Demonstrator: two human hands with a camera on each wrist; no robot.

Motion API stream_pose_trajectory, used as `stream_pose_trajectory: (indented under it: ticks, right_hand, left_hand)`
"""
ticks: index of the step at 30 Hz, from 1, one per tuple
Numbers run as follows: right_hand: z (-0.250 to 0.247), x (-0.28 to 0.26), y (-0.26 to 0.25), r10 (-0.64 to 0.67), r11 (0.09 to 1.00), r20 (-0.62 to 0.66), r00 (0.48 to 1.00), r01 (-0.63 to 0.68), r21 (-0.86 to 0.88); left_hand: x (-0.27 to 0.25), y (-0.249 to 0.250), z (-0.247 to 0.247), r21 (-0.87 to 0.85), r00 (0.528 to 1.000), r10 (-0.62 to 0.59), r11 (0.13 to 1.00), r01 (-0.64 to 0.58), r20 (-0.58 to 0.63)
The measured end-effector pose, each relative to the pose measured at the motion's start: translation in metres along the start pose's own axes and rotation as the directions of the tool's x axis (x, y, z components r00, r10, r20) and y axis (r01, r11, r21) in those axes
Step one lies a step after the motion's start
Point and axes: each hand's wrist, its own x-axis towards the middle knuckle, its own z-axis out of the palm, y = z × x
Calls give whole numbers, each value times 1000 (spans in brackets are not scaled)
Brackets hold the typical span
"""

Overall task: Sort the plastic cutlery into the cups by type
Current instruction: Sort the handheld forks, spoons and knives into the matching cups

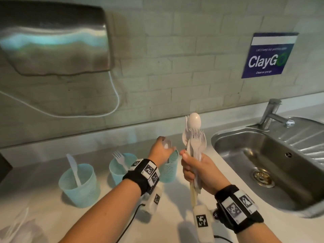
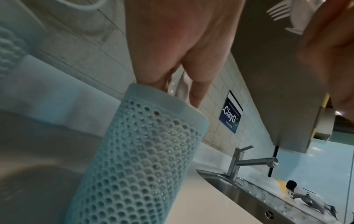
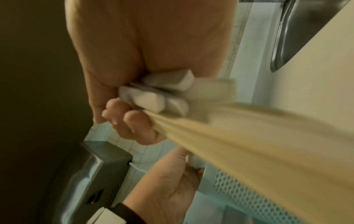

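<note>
Three light blue perforated cups stand on the counter. The left cup holds a white knife. A white fork leans in the middle cup. Over the right cup, my left hand pinches a clear plastic spoon; in the left wrist view the spoon sits at the cup rim. My right hand grips a bundle of white forks and spoons upright, together with a tan wooden stick. In the right wrist view the handle ends poke out of the fist.
A steel sink with a tap lies right of my right hand. A steel hand dryer with a white cord hangs on the tiled wall. Clear plastic wrapping lies at the front left.
</note>
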Motion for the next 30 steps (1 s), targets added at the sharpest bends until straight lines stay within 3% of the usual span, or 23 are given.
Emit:
stream_pose_trajectory:
  ticks: [3, 8, 10, 13, 15, 21, 24, 27, 30]
  right_hand:
    - [1, 4, 4, 7, 998, 13, 1000, -8, 70]
    - [9, 14, 13, 50, 991, 41, 998, -55, 118]
    - [13, 17, 17, 66, 990, 64, 996, -74, 119]
    - [23, 21, 23, 96, 989, 111, 989, -107, 104]
    - [29, 23, 27, 120, 987, 130, 984, -132, 94]
    - [41, 27, 36, 127, 986, 183, 975, -143, 80]
    - [45, 29, 39, 137, 988, 179, 974, -147, 44]
    - [50, 31, 42, 137, 991, 176, 975, -137, -12]
    - [57, 35, 46, 95, 991, 148, 984, -79, -107]
  left_hand:
    - [-4, 5, -3, -17, 999, 33, 999, -33, -36]
    - [-26, 20, -24, -116, 933, 259, 949, -294, -248]
    - [-33, 25, -31, -180, 935, 237, 940, -289, -264]
    - [-43, 34, -42, -381, 980, 172, 903, -197, -99]
    - [-50, 39, -50, -421, 984, 171, 890, -174, -44]
    - [-54, 35, -71, -417, 963, 160, 877, -240, -219]
    - [-59, 41, -88, -457, 918, 113, 840, -293, -380]
    - [-66, 52, -111, -497, 839, 109, 762, -415, -533]
    - [-76, 58, -124, -471, 800, 130, 749, -466, -585]
